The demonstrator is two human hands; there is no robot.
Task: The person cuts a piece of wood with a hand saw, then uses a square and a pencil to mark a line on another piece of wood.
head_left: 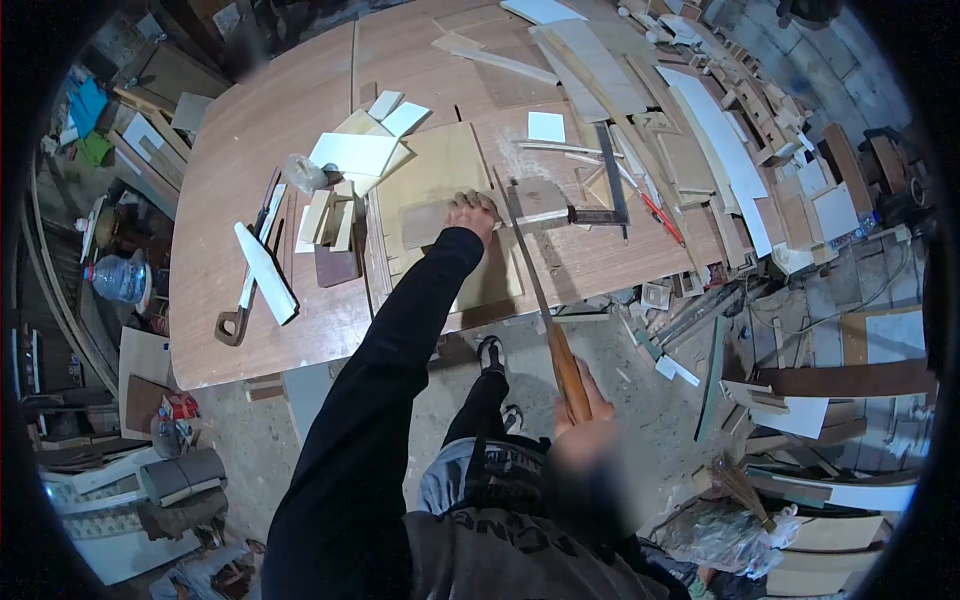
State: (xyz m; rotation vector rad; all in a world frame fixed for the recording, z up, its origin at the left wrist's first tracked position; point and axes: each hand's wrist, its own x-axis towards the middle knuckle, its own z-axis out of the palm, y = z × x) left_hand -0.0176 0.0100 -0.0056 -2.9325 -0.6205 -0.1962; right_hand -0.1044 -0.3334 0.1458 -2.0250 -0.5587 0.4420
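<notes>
My left hand (472, 214) presses down on a small wooden board (422, 224), its fingers curled over the right part. That board lies on a larger plywood sheet (448, 150) on the table. In my right hand (592, 402) is a handsaw (566, 365), gripped by its long wooden handle near my body. The saw's narrow blade points away from me, passing just right of my left hand and overlapping the wood there. A dark try square (612, 180) lies to the right of the blade, beside a thin strip of wood (545, 219).
The worktable (250, 130) carries white offcuts (355, 153), small wooden blocks (335, 215) and another handsaw (232, 322) at left. A red pencil-like tool (662, 222) lies at right, near long boards (715, 150). Scrap wood lies around the concrete floor (640, 400).
</notes>
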